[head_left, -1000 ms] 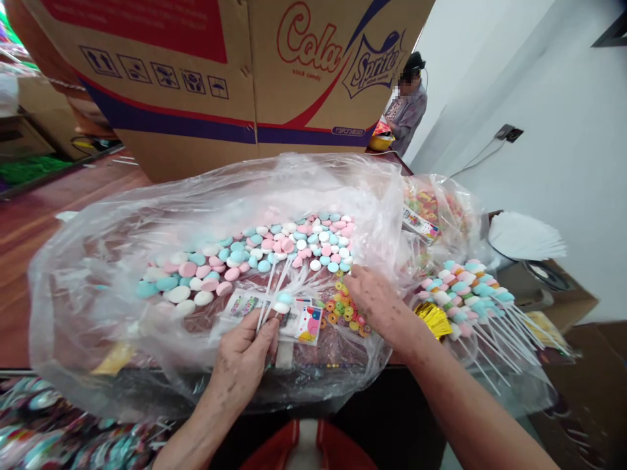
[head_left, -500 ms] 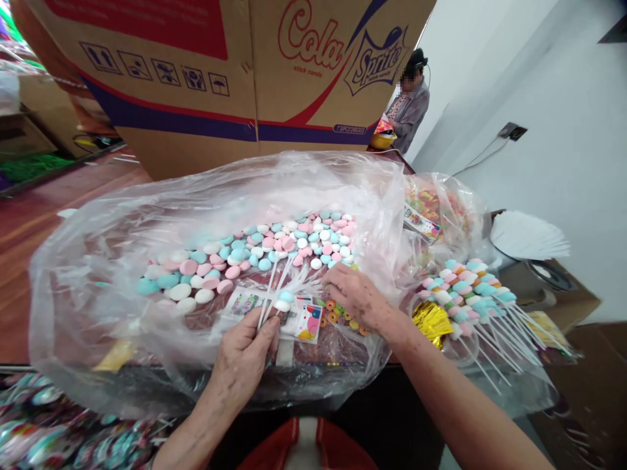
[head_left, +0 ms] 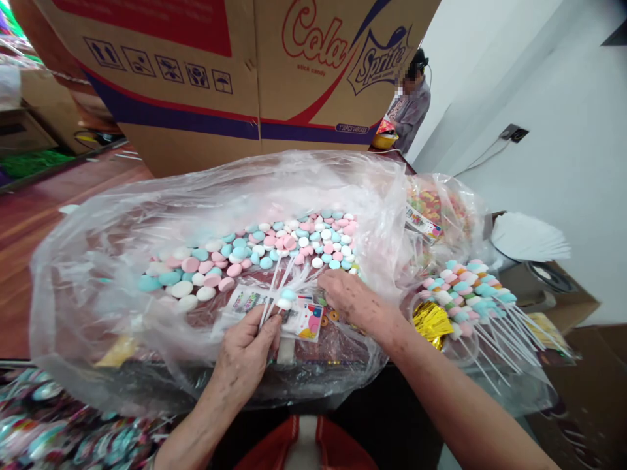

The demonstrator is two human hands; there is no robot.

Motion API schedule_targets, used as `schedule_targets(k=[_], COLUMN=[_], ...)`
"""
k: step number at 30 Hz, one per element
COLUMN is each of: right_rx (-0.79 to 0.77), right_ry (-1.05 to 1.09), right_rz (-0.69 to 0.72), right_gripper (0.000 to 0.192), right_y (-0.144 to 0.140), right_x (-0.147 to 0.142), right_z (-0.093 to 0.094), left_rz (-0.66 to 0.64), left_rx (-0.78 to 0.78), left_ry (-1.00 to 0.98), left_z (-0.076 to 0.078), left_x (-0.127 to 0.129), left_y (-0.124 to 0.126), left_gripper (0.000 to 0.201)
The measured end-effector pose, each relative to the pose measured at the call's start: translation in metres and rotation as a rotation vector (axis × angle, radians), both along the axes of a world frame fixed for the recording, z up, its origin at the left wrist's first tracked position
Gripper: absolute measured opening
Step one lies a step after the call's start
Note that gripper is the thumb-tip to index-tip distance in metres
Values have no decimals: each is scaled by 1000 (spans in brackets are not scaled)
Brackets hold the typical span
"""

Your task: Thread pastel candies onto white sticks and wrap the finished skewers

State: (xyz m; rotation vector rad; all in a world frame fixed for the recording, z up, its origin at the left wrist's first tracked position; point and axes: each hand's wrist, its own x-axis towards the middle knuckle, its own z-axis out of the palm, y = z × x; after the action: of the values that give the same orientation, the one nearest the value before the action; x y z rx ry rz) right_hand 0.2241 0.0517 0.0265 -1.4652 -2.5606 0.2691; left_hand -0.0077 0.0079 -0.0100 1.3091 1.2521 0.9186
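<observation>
My left hand (head_left: 247,346) is closed around several thin white sticks (head_left: 275,282); a blue and a white candy piece (head_left: 286,299) show just above its thumb. Over the small ring-shaped candies (head_left: 332,316) is my right hand (head_left: 350,297), its fingers curled downward and their tips mostly hidden. Whatever they pinch, if anything, I cannot make out. Beyond both hands lies a spread of pink, blue and white round candies (head_left: 289,243) on clear plastic sheeting (head_left: 122,215). Printed labels (head_left: 308,322) lie between my hands.
To the right are finished-looking candy skewers (head_left: 470,287) and gold foil ties (head_left: 432,325). A bag of colourful candy (head_left: 441,199) sits behind them. A large cardboard box (head_left: 196,98) stands at the back, with a person (head_left: 414,108) beyond it. Wrapped sweets (head_left: 63,424) fill the lower left.
My right hand has shifted slightly left and down over the ring candies, covering more of them. My left hand keeps its hold on the sticks, almost unmoved.
</observation>
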Motion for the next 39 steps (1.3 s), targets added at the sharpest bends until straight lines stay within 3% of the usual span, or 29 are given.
schedule_targets(k=[4,8,14,19,25,31,35,39], right_rx=[15,-59,-523,-644,-549,-95,-24,11], right_ry=[50,352,1233,1416,1236,563,180,-81], right_rz=[4,-171,-399,-438,-422,-230,-61,-12], right_gripper=[23,18,17,24,16,21,21,15], right_y=[5,14,8,5,9,6,2,0], right_x=[0,10,11,7,10,8,0,-6], right_z=[6,16,31,32,24,13,6,4], left_rz=[2,3,36,57,29,9,0,-1], left_rx=[-3,7,26,39,35,14,18,9], left_ry=[9,4,33,29,22,21,15,26], left_z=[2,7,19,22,14,7,8,12], left_x=[1,2,5,6,3,2,2,2], left_y=[0,-1,1,1,1,0,0,0], left_gripper=[37,38,38,38,34,37,36,36])
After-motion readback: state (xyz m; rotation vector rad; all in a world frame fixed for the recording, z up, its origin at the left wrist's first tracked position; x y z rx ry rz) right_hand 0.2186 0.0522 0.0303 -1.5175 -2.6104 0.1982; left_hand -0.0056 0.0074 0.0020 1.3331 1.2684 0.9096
